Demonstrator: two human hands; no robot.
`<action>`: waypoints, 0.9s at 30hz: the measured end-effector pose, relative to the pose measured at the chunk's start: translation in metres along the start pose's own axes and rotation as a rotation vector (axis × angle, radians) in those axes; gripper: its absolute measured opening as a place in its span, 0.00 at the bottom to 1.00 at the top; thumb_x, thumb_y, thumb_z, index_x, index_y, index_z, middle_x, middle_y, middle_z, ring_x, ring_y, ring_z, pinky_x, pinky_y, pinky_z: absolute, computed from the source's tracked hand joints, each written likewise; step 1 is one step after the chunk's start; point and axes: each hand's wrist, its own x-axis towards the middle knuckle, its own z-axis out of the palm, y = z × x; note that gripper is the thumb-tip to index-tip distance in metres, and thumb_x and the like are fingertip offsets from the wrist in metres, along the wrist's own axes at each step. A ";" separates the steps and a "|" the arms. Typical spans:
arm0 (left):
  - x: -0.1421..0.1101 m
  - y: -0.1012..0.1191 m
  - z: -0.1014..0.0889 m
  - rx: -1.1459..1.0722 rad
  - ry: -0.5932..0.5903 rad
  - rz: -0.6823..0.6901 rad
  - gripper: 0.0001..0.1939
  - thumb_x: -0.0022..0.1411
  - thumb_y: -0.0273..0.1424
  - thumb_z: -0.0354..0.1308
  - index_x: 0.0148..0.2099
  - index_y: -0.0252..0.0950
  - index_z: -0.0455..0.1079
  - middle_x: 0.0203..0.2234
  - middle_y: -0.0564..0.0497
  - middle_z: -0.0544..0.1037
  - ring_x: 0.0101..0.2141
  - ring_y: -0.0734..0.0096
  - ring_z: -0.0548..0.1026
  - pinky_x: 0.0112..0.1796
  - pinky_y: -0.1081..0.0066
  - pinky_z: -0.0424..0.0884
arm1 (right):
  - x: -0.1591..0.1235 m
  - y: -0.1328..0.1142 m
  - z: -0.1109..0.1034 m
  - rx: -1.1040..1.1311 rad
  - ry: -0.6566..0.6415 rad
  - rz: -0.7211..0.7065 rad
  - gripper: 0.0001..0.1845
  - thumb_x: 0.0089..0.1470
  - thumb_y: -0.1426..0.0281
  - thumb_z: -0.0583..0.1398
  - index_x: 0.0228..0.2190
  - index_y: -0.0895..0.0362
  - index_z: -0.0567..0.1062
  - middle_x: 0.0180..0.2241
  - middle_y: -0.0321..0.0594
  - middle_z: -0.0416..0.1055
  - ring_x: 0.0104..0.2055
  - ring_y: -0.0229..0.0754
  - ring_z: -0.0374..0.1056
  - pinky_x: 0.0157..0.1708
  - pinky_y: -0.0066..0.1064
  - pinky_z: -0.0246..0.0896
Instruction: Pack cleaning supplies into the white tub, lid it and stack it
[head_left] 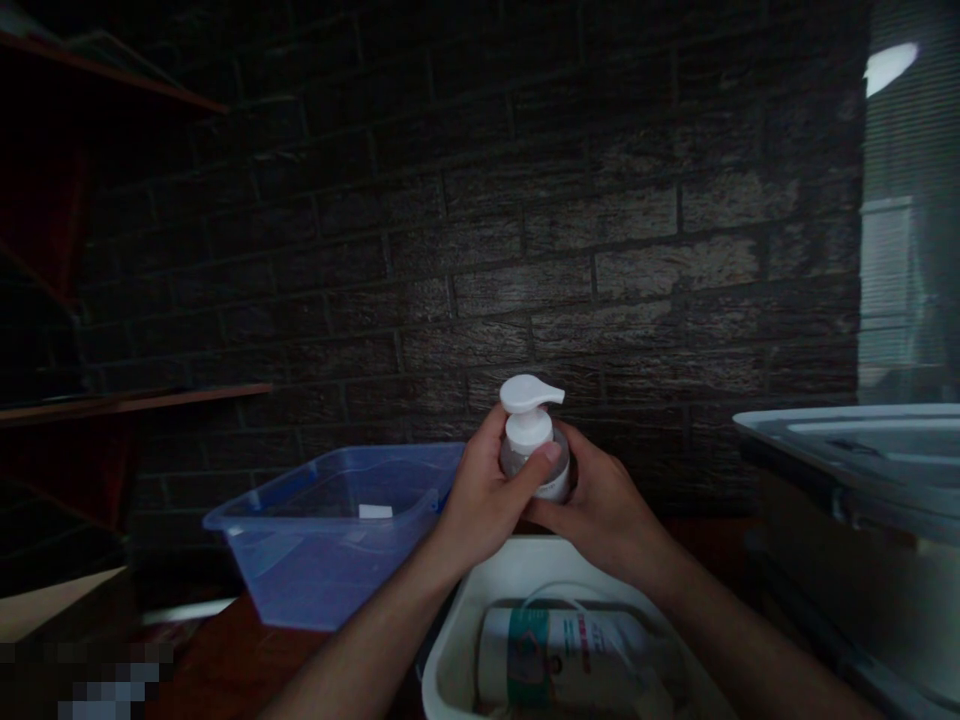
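Observation:
Both my hands hold a small pump bottle (pixel 534 440) with a white pump head, lifted above a white tub (pixel 480 610). My left hand (pixel 484 495) wraps the bottle from the left, thumb across its collar. My right hand (pixel 600 505) cups it from the right and below. The bottle's lower body is hidden by my fingers. A larger white bottle (pixel 562 645) with a teal label lies on its side inside the tub.
A translucent blue plastic bin (pixel 330 535) stands to the left on a reddish-brown table. A dark brick wall fills the background. Wooden shelves (pixel 135 400) hang at the left. A pale lidded container (pixel 847 440) sits at the right.

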 end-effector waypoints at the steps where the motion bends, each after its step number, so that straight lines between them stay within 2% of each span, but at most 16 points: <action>1: 0.000 0.000 0.000 0.015 0.001 0.004 0.20 0.66 0.36 0.65 0.58 0.38 0.70 0.49 0.47 0.78 0.50 0.59 0.75 0.52 0.65 0.68 | 0.001 0.001 0.000 -0.033 0.009 -0.006 0.41 0.48 0.64 0.73 0.62 0.50 0.67 0.55 0.39 0.76 0.53 0.48 0.73 0.53 0.41 0.68; 7: -0.002 0.001 0.003 0.110 -0.041 0.043 0.18 0.67 0.30 0.62 0.58 0.38 0.69 0.47 0.49 0.78 0.48 0.61 0.75 0.51 0.65 0.68 | 0.001 0.007 -0.001 -0.133 0.002 0.006 0.33 0.44 0.66 0.73 0.52 0.53 0.73 0.48 0.40 0.77 0.49 0.49 0.74 0.48 0.40 0.68; 11: -0.004 0.006 0.003 0.149 -0.091 0.056 0.17 0.64 0.26 0.60 0.55 0.37 0.68 0.43 0.49 0.78 0.43 0.62 0.75 0.46 0.66 0.70 | 0.001 0.008 -0.001 -0.155 -0.023 0.016 0.34 0.43 0.67 0.72 0.52 0.54 0.72 0.48 0.42 0.77 0.49 0.52 0.74 0.47 0.41 0.69; 13: -0.004 0.008 0.003 0.164 -0.105 0.078 0.16 0.63 0.25 0.61 0.53 0.37 0.68 0.43 0.49 0.78 0.44 0.61 0.75 0.47 0.66 0.70 | 0.000 0.008 -0.002 -0.170 -0.021 0.013 0.34 0.43 0.67 0.72 0.52 0.54 0.73 0.49 0.43 0.77 0.49 0.53 0.74 0.47 0.42 0.70; 16: -0.005 0.009 0.002 0.167 -0.105 0.119 0.15 0.63 0.26 0.62 0.52 0.37 0.70 0.46 0.48 0.77 0.48 0.58 0.75 0.48 0.65 0.69 | 0.000 0.006 -0.003 -0.158 -0.024 -0.004 0.31 0.44 0.66 0.71 0.52 0.52 0.74 0.49 0.42 0.77 0.49 0.53 0.74 0.48 0.43 0.69; 21: -0.006 0.007 0.003 0.109 -0.058 0.086 0.16 0.66 0.32 0.64 0.54 0.38 0.70 0.45 0.48 0.79 0.46 0.61 0.76 0.47 0.67 0.70 | 0.000 0.003 -0.001 -0.095 -0.037 -0.006 0.35 0.44 0.65 0.72 0.54 0.52 0.73 0.52 0.40 0.76 0.52 0.50 0.74 0.51 0.40 0.68; 24: -0.006 0.005 0.005 0.077 0.006 0.098 0.16 0.67 0.34 0.64 0.56 0.39 0.72 0.49 0.49 0.79 0.49 0.61 0.76 0.51 0.67 0.69 | -0.001 -0.001 0.000 -0.079 -0.045 0.002 0.31 0.46 0.66 0.71 0.53 0.51 0.74 0.50 0.37 0.78 0.49 0.48 0.75 0.48 0.38 0.69; 27: -0.005 0.003 0.005 0.052 0.009 0.070 0.16 0.67 0.35 0.64 0.55 0.39 0.73 0.49 0.49 0.79 0.49 0.62 0.76 0.51 0.67 0.69 | -0.002 -0.004 0.000 -0.073 -0.040 0.010 0.28 0.45 0.66 0.71 0.50 0.51 0.75 0.46 0.36 0.79 0.45 0.47 0.76 0.44 0.36 0.70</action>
